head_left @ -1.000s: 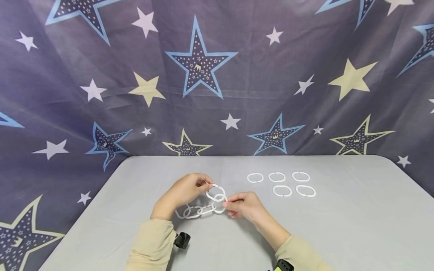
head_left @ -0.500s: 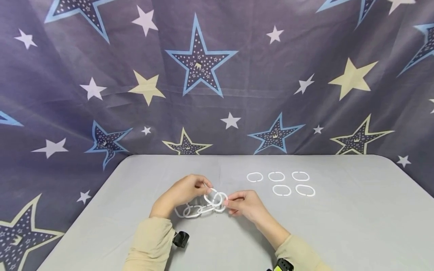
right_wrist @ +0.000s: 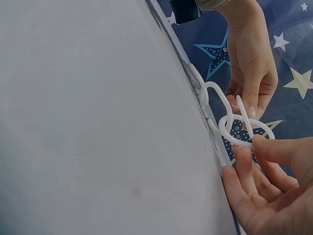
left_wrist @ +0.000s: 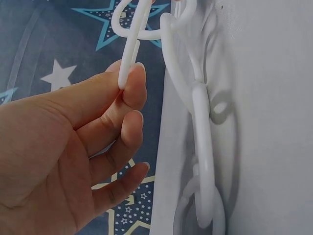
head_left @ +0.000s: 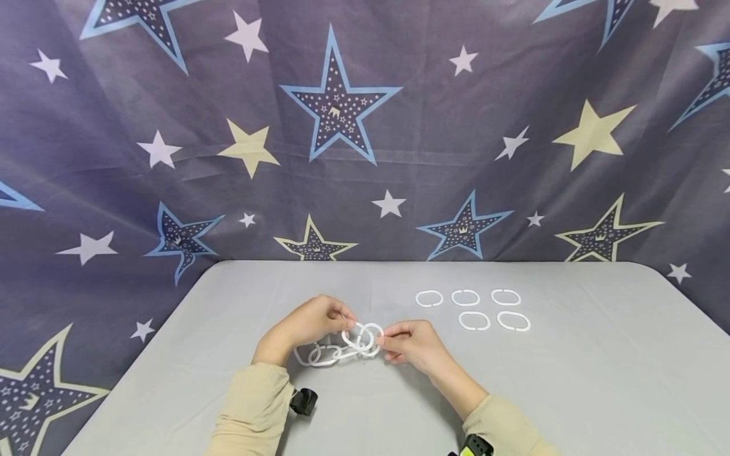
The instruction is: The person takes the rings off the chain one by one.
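In the head view, we see the left hand (head_left: 316,324) and the right hand (head_left: 413,346) close together over the table (head_left: 547,386), each pinching one white link between thumb and fingers: the left-hand link (head_left: 345,340) crosses the right-hand link (head_left: 381,329). A short chain (head_left: 325,363) trails from there to below the left hand, and five loose links (head_left: 474,330) lie apart, towards the far right. In the left wrist view, we find the left thumb and forefinger nipping their link edge-on, with the other fingers loosely bent; the right-hand link also meets the chain's end. In the right wrist view, we see the right thumb and fingertips grasping their link by its edge, the left-hand link slanting across it (whether its gap has fully passed, we cannot tell). We judge the step to be hooking this link onto the chain's end; next we would need to seat the crossing, then let go gently.
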`<action>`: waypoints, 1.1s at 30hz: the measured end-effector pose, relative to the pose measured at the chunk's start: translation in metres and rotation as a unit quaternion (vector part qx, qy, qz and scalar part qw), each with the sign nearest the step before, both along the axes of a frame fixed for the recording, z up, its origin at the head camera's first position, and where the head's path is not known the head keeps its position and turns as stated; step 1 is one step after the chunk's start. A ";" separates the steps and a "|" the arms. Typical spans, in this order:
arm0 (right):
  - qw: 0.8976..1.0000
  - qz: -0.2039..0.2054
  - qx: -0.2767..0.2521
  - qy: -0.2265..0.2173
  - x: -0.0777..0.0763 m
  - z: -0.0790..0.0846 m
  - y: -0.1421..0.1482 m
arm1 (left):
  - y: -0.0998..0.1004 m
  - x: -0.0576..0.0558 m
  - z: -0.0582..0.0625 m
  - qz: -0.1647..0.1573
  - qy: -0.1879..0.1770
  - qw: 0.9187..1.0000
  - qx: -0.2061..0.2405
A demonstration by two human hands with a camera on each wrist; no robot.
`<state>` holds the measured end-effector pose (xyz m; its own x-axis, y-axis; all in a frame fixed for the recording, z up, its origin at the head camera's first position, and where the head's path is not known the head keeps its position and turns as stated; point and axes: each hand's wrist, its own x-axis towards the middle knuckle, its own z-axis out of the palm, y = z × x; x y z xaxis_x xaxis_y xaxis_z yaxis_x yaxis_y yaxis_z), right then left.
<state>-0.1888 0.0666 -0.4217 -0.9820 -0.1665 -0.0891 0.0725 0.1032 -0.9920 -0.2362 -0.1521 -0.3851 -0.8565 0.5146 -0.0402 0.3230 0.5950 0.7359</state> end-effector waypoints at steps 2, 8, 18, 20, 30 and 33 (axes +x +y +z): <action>1.000 0.000 0.001 0.000 0.000 0.000 0.000 | -0.001 -0.001 0.000 -0.001 0.000 1.000 -0.005; 1.000 0.003 0.002 0.000 0.000 0.000 -0.001 | -0.004 -0.001 -0.003 -0.016 -0.003 1.000 -0.006; 1.000 0.006 0.010 0.006 0.000 0.000 0.000 | -0.003 0.000 -0.002 -0.025 -0.019 0.999 0.003; 1.000 0.007 0.013 0.006 0.001 0.001 0.000 | -0.002 0.000 -0.002 -0.026 -0.020 0.999 0.001; 1.000 0.007 0.015 0.015 -0.002 0.000 0.000 | 0.002 0.001 0.002 -0.034 -0.017 0.999 -0.009; 1.000 0.013 0.017 0.017 -0.002 -0.002 0.000 | 0.003 0.002 0.000 -0.042 -0.024 0.999 -0.006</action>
